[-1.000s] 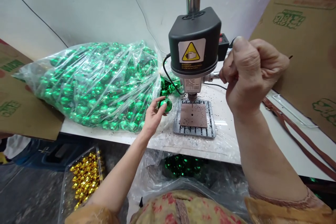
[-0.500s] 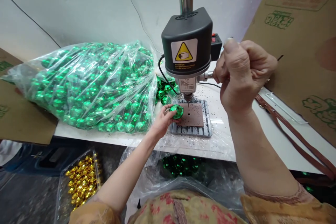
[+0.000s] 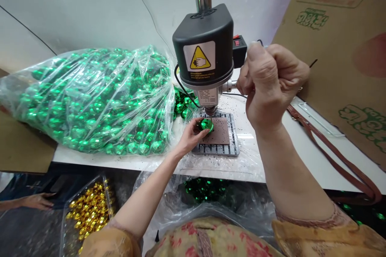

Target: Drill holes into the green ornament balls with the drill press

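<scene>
Between the thumb and fingers of my left hand is a shiny green faceted ball. It sits over the brown board on the slotted metal base, close under the chuck of a black bench drill press. My right hand is closed in a fist around the drill's feed handle, most of which the fingers hide. Dark shavings are scattered over the base.
A clear plastic bag of green balls fills the table's left side. Cardboard boxes flank the table, and a brown strap lies at right. Below left stands a tray of gold balls, with another person's hand nearby.
My left hand has brought the green ball rightward, from the board's left edge to under the chuck. My right hand keeps its grip on the handle. Another person's hand has appeared at lower left.
</scene>
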`<state>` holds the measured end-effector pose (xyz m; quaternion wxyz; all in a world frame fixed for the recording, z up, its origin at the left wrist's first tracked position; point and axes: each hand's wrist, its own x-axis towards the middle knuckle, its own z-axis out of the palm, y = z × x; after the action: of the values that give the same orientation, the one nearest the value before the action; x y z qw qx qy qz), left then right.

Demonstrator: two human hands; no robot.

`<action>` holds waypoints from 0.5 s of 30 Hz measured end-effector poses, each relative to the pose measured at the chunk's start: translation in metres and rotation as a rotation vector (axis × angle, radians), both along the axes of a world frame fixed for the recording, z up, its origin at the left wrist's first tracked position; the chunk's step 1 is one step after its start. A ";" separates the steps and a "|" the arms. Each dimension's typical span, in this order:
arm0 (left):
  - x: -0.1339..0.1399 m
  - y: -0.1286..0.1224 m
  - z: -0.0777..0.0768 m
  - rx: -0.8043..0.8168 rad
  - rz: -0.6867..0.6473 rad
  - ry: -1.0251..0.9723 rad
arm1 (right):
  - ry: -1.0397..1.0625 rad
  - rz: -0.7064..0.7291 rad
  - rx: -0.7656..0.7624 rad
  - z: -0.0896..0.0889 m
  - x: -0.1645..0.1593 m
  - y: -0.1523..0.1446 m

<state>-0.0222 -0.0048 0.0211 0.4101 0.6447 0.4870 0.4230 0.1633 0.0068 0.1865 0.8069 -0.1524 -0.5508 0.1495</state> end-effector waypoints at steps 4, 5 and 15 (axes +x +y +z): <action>0.002 0.001 0.001 0.021 0.003 0.073 | 0.003 -0.010 -0.052 0.002 0.000 -0.003; 0.003 0.001 0.002 0.031 0.004 0.093 | 0.005 -0.004 -0.055 0.003 -0.001 -0.003; 0.022 0.001 -0.008 0.219 0.092 0.226 | 0.042 0.041 -0.014 0.003 -0.002 -0.003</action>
<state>-0.0005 -0.0042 0.0133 0.2602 0.7060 0.5102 0.4166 0.1618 0.0034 0.1898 0.8138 -0.1436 -0.5358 0.1730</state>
